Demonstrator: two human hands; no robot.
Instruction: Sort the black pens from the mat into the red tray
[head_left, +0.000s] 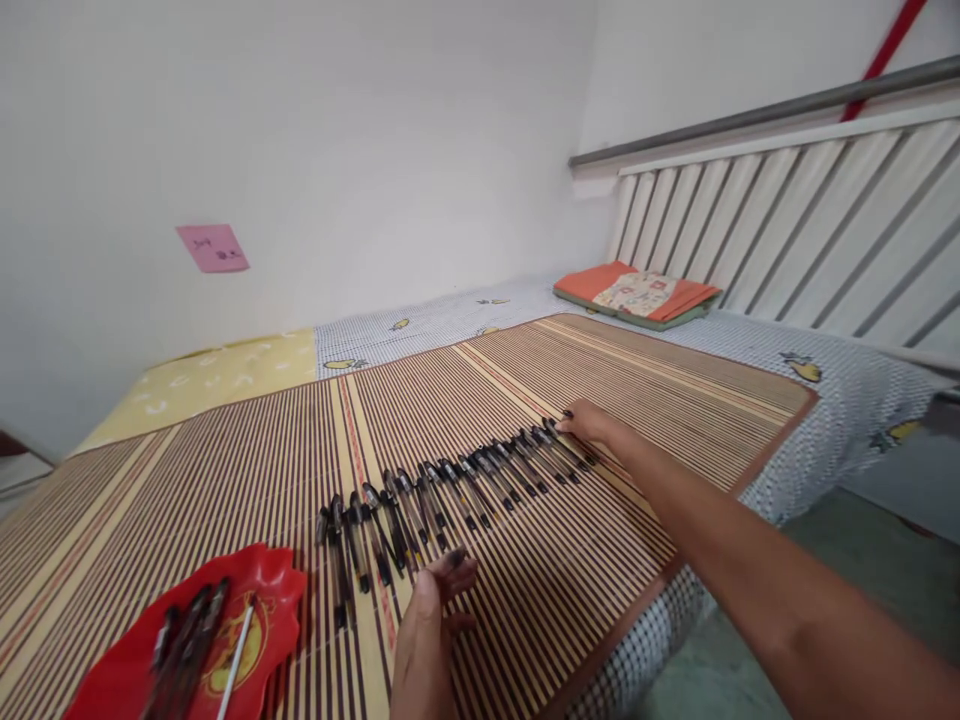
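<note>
A long slanting row of black-capped clear pens (pixel 450 490) lies side by side on the striped mat. At the row's far right end, my right hand (pixel 589 422) pinches the capped end of the last pen (pixel 576 448). My left hand (pixel 427 640) is near the front of the row, below its middle, with fingers curled. A small dark tip (pixel 455 557) shows at its fingers; I cannot make out what it is. At the lower left, a red scalloped tray (pixel 289 585) holds several dark pens (pixel 191 640) and one white stick-like pen (pixel 238 655).
The striped mat (pixel 645 380) covers a bed with a checked sheet (pixel 847 400) and a yellow cloth (pixel 225 375). A folded orange and green cloth (pixel 637 293) lies by the white slatted rail (pixel 810 220). A pink note (pixel 213 248) is on the wall.
</note>
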